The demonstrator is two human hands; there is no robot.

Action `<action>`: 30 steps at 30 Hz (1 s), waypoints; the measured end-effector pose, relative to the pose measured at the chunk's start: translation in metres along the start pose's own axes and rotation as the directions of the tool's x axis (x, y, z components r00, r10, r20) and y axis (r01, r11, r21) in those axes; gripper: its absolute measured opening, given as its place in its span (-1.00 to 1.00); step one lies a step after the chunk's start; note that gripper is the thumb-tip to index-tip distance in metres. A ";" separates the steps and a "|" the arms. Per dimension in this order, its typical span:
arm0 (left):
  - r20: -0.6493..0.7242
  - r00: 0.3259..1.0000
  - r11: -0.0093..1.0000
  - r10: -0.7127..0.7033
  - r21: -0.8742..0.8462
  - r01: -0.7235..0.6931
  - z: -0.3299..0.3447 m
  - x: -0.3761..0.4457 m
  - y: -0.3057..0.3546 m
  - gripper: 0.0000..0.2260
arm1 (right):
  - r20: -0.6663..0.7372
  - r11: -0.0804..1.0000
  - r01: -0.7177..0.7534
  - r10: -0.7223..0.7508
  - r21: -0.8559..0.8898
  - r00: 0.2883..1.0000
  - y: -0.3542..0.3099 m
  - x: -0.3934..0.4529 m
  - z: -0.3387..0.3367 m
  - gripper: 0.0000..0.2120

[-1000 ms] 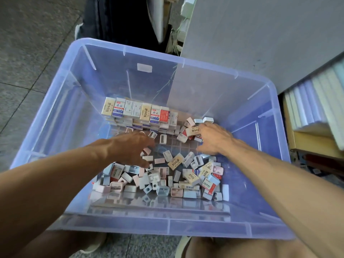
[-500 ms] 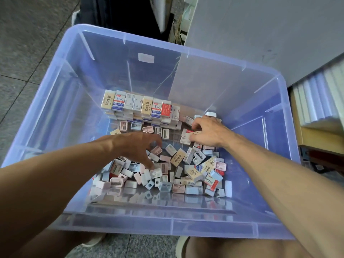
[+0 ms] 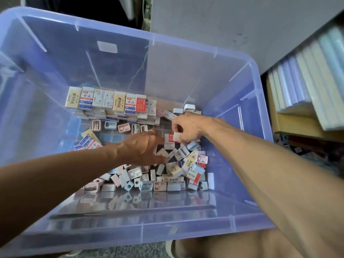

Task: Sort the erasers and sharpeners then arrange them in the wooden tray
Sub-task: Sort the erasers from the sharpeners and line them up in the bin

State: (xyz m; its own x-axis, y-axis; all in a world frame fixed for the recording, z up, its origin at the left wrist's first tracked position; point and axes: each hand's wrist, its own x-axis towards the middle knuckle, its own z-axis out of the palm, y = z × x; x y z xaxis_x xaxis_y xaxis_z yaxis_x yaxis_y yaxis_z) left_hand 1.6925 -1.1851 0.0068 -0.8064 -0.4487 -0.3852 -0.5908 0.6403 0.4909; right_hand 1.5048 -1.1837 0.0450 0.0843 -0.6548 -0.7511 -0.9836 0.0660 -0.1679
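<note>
Erasers [image 3: 109,101] line the tub's [image 3: 186,231] far wall; right hand [image 3: 188,128] pinches a white one [image 3: 176,136], left hand [image 3: 143,148] spread loose over the pile.

Bare forearms, thin ring [image 3: 151,131] on the left hand [image 3: 143,148].

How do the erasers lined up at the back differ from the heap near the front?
The back row of erasers stands in a neat line of stacked, printed sleeves facing up; the front heap lies jumbled at all angles. The row is all erasers; the heap mixes erasers with small sharpeners. Both sit inside the blue plastic bin.
</note>
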 end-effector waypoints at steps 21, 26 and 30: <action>0.252 0.967 0.836 -0.033 -0.524 0.165 0.007 -0.002 0.013 -0.62 | 0.075 0.990 -0.084 0.075 0.116 0.994 0.003 0.009 0.008 -0.81; 0.293 0.956 0.891 -0.030 -0.426 0.158 0.011 -0.005 0.016 -0.45 | 0.054 0.986 -0.089 0.082 0.142 0.995 0.003 0.007 0.011 -0.76; 0.316 0.948 0.901 -0.041 -0.398 0.171 0.016 -0.008 0.019 -0.40 | 0.046 0.985 -0.097 0.092 0.145 0.995 0.003 0.002 0.012 -0.80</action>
State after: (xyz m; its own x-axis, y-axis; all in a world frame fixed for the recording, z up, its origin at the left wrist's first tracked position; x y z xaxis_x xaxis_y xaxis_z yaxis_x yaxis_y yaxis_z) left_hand 1.6883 -1.1596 0.0065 -0.7322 -0.2547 -0.6317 -0.6809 0.2524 0.6875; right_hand 1.5043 -1.1762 0.0354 0.0011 -0.6105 -0.7920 -0.9534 0.2383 -0.1849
